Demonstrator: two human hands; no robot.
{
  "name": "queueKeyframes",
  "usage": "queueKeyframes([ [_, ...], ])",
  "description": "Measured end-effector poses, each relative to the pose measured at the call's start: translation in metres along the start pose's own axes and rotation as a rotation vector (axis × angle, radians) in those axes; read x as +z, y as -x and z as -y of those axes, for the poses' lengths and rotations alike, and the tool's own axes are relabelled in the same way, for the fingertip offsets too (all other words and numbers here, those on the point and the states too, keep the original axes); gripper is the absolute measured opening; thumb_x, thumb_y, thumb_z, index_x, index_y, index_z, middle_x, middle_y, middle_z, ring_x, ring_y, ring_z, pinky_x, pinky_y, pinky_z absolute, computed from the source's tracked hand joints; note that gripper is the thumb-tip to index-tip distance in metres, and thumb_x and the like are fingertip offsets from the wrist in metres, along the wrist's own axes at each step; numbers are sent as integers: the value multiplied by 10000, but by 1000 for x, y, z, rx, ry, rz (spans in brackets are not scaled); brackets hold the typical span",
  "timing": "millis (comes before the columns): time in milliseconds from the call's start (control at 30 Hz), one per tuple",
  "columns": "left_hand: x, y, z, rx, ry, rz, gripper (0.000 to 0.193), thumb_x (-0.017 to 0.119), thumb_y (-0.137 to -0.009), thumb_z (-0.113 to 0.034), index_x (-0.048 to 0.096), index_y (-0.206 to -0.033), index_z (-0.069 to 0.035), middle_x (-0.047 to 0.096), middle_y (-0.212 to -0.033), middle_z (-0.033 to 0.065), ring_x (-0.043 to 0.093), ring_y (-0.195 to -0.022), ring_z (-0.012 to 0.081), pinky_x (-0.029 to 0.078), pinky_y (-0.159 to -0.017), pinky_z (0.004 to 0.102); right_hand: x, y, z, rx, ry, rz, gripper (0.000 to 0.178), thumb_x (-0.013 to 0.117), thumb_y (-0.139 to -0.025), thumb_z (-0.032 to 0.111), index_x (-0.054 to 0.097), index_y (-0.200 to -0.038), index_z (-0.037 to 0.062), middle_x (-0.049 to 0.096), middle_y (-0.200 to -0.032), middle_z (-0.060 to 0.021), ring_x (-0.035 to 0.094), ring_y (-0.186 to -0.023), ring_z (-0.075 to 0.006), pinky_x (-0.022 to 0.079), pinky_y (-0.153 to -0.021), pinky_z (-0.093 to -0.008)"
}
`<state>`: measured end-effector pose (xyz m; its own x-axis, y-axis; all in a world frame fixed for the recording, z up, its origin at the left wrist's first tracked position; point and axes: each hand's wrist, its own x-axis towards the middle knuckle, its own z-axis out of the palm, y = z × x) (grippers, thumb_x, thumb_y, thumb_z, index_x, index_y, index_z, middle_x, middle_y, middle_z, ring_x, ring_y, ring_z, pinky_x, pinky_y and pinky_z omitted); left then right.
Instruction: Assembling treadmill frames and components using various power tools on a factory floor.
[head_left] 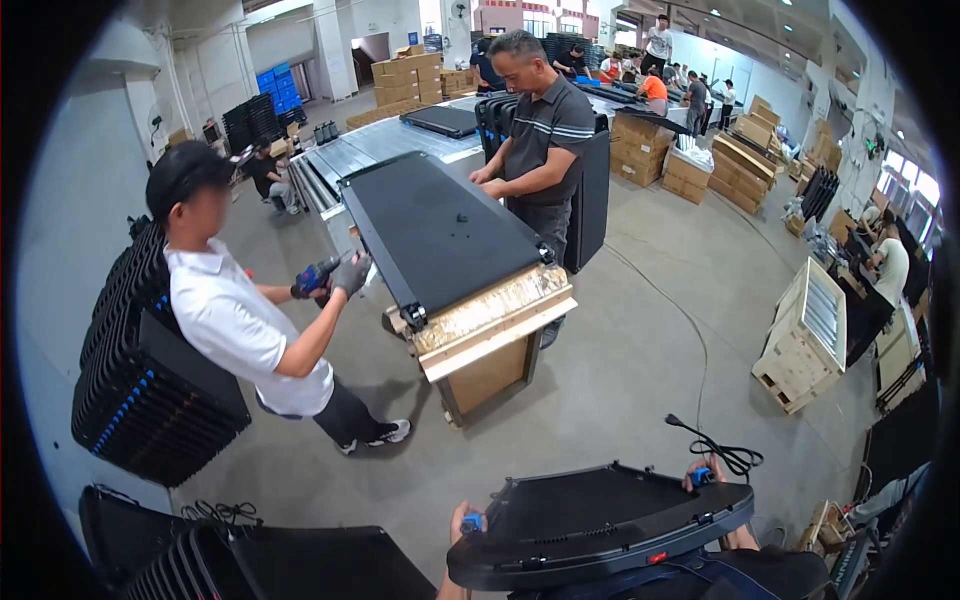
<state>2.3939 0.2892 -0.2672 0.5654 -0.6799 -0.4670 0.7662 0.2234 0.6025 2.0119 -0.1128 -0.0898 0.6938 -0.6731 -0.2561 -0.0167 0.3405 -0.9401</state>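
Item: black treadmill deck (600, 520), carried flat at the lower edge of view, above the concrete floor (620, 380). Left hand (462, 525) grip closed on its left corner; right hand (700, 475) grip closed on the right corner. Status: lifted, not yet set down. Nearby: power cord (715, 450), stacked black decks (150, 380).

The left hand (462, 523) and the right hand (700, 473) grip opposite ends of a black curved plastic panel (600, 525), each beside a small blue fitting. Beyond it, a crouching person in a white shirt (240, 325) holds a power drill (318, 277) against a long black flat treadmill deck (435, 230) lying on a wooden crate (490, 345).
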Motion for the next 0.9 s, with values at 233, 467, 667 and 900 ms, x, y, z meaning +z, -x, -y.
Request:
queueKeyframes([
  [233,26,-100,-6,172,161,-265,469,443,-1046,-457,590,-900,-36,576,-588,159,565,-512,254,450,-473,352,11,-286,-5,149,9,234,620,393,-1059,562,673,-1006,11,700,-787,-151,692,-797,-249,542,-780,-358],
  [467,87,-185,-55,288,19,-581,382,469,-1041,-472,628,-998,-127,610,-764,27,603,-654,146,518,-593,301,28,-494,-14,442,-94,283,691,478,-989,660,665,-1110,6,725,-843,-176,720,-778,-252,577,-727,-429],
  [667,62,-248,-80,463,-26,-361,490,502,-1044,-453,532,-1412,-133,597,-1364,38,538,-1293,204,390,-1141,379,20,-507,1,237,338,-208,505,536,-1010,499,650,-1164,32,702,-894,-60,654,-775,-157,531,-640,-354],
  [900,53,-287,-102,390,-109,-387,363,508,-1038,-347,616,-1282,-101,659,-1175,24,606,-1100,179,442,-997,351,-62,-245,-111,476,337,-267,415,608,-995,393,624,-1102,-8,683,-750,-93,625,-570,-154,472,-488,-274],
])
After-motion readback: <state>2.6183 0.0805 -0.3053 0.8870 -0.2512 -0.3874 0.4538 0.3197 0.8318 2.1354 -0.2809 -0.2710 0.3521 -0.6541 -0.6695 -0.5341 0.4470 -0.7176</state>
